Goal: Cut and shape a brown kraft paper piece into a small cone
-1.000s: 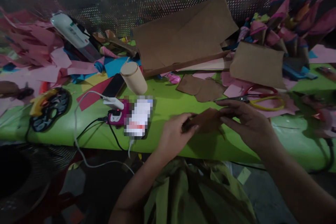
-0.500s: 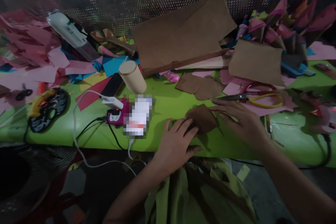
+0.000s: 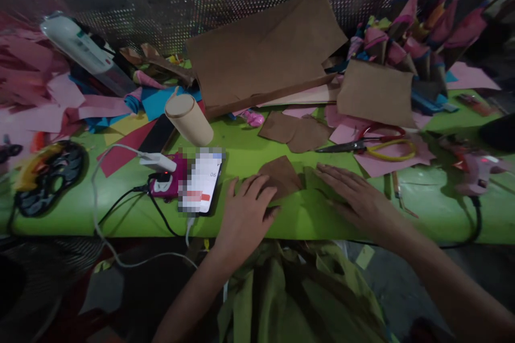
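Note:
A small piece of brown paper point(image 3: 282, 176) lies on the green table point(image 3: 241, 158) in front of me. My left hand point(image 3: 247, 211) rests at its left edge with the fingers spread, the fingertips touching it. To the right of the paper, my right hand point(image 3: 352, 195) is flat on the table, fingers stretched out and apart from the paper. Beyond it lie more cut brown paper pieces point(image 3: 308, 134) and scissors point(image 3: 368, 146) with red and yellow handles.
A phone point(image 3: 205, 179) on a cable lies left of my hands, by a purple power socket point(image 3: 167, 185). Behind it stands a roll of tan tape or paper point(image 3: 189, 120). A glue gun point(image 3: 477, 169) is at the right. Brown sheets point(image 3: 261, 59) and paper cones point(image 3: 414, 43) fill the back.
My right hand has drawn away from the brown paper piece, which now lies flatter on the table. My left hand stays at its left edge. The whole view has shifted slightly.

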Demonstrator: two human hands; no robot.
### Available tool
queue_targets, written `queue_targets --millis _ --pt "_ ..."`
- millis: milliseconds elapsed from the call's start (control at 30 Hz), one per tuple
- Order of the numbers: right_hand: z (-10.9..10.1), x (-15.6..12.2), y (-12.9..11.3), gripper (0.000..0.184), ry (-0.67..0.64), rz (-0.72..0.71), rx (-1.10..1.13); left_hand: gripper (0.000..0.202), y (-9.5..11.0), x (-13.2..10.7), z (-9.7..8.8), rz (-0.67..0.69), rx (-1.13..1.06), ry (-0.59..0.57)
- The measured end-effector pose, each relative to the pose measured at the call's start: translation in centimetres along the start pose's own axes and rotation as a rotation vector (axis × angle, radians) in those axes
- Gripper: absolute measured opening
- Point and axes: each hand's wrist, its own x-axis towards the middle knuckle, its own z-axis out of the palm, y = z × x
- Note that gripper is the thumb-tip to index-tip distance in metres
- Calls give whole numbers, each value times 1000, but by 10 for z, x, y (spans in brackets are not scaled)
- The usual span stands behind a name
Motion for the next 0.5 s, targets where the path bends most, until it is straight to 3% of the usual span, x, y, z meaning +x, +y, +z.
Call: queue_targets --millis 100,267,400,500 --pt "6 8 -1 62 -41 -63 -30 27 -3 -1 1 -14 4 12" --pt "3 2 -16 66 8 -78 -39 28 -2 -3 6 -17 -15 33" --pt "-9 -20 -23 69 10 -116 10 28 -4 -5 7 -15 -36 33" --pt "-26 -51 -24 58 -5 -130 91 30 -6 -6 7 -2 -46 40"
